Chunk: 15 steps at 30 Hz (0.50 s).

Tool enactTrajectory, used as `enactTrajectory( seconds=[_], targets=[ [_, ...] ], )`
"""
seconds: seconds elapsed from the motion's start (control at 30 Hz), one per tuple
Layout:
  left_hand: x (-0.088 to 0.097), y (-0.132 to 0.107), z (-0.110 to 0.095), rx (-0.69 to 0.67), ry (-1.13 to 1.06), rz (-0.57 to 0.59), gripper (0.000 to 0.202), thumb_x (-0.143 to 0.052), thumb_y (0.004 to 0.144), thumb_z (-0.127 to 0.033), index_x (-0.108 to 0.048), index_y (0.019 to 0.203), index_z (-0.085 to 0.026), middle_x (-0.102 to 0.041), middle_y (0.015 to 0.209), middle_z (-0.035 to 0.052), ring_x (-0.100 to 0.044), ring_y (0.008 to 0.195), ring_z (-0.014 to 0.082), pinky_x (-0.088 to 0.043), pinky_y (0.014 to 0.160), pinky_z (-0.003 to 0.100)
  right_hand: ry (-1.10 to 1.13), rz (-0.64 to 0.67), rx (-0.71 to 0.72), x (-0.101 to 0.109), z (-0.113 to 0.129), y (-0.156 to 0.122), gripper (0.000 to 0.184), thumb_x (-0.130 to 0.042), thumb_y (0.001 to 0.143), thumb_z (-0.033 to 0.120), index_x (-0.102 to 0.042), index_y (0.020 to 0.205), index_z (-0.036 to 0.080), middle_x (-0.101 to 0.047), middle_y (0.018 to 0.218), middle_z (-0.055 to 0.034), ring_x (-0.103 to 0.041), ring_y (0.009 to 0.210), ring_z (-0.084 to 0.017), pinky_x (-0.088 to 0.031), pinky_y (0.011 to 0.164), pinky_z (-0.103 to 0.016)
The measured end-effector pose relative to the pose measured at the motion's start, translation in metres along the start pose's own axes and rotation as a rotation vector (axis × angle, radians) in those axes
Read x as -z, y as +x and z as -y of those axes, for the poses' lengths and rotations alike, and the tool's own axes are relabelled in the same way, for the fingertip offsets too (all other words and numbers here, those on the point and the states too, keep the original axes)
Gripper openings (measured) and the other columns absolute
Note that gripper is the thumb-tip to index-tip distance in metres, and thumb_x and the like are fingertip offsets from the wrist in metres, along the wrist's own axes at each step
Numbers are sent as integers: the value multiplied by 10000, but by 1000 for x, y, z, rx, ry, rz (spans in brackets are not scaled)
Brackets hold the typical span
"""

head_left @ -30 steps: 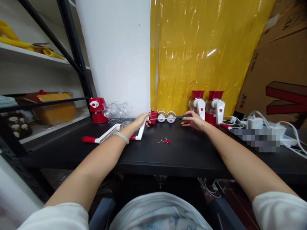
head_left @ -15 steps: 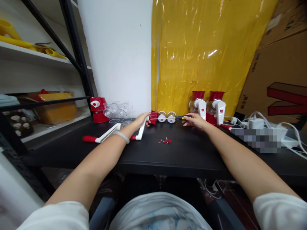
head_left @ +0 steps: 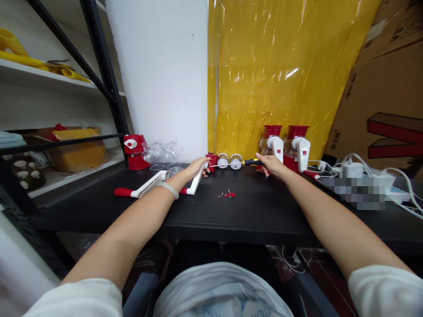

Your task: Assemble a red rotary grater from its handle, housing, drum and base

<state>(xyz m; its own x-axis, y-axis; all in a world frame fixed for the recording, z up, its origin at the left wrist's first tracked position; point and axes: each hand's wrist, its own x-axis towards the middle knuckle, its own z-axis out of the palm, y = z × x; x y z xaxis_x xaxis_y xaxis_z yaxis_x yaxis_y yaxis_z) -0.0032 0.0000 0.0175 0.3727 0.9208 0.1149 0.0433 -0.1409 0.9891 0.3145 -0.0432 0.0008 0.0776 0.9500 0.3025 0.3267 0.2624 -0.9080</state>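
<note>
My left hand (head_left: 195,167) grips the top of a white crank handle (head_left: 195,181) whose red end piece (head_left: 211,160) sits at the far side of the black table (head_left: 251,211). My right hand (head_left: 271,164) is closed around a yellow-and-black screwdriver (head_left: 247,162). Its thin shaft points left toward the red end piece. Two small clear-and-white round parts (head_left: 229,161) stand just behind the shaft. A few small screws and a red bit (head_left: 227,194) lie on the table between my arms.
A second white crank handle with a red grip (head_left: 139,190) lies left. Behind it stand a red base unit (head_left: 135,151) and clear cups (head_left: 161,152). Two red-and-white assembled units (head_left: 287,146) stand right, with chargers and cables (head_left: 360,174) beyond. Metal shelving (head_left: 66,145) flanks the left.
My right hand has drawn the screwdriver slightly right and up, away from the red end piece. My left hand stays on the crank handle.
</note>
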Motion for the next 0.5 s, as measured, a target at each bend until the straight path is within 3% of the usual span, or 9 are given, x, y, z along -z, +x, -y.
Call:
enactTrajectory(
  seconds=[0.27, 0.4, 0.5],
  targets=[
    [0, 2, 2, -26, -19, -21, 233, -494, 875, -330, -559, 748, -146, -570, 504, 19, -526, 404, 124, -418, 422, 218, 21, -18, -139, -1, -9, 9, 477, -566, 790, 657, -522, 634, 208, -440, 327, 27, -461, 292, -122, -590, 608, -342],
    [-1, 4, 2, -37, -20, -44, 203, -505, 867, -322, -556, 778, -147, -572, 503, 10, -529, 403, 119, -409, 418, 206, 264, 23, -161, -4, 6, 0, 312, -623, 828, 494, -461, 870, 232, -647, 608, 7, -646, 491, -154, -578, 587, -328],
    [0, 6, 3, -24, -35, -72, 202, -505, 866, -331, -556, 802, -146, -566, 498, 7, -533, 406, 121, -410, 419, 202, 440, 88, -134, -5, 15, -7, 316, -685, 797, 303, -416, 958, 262, -681, 809, 32, -704, 634, -163, -585, 675, -373]
  ],
)
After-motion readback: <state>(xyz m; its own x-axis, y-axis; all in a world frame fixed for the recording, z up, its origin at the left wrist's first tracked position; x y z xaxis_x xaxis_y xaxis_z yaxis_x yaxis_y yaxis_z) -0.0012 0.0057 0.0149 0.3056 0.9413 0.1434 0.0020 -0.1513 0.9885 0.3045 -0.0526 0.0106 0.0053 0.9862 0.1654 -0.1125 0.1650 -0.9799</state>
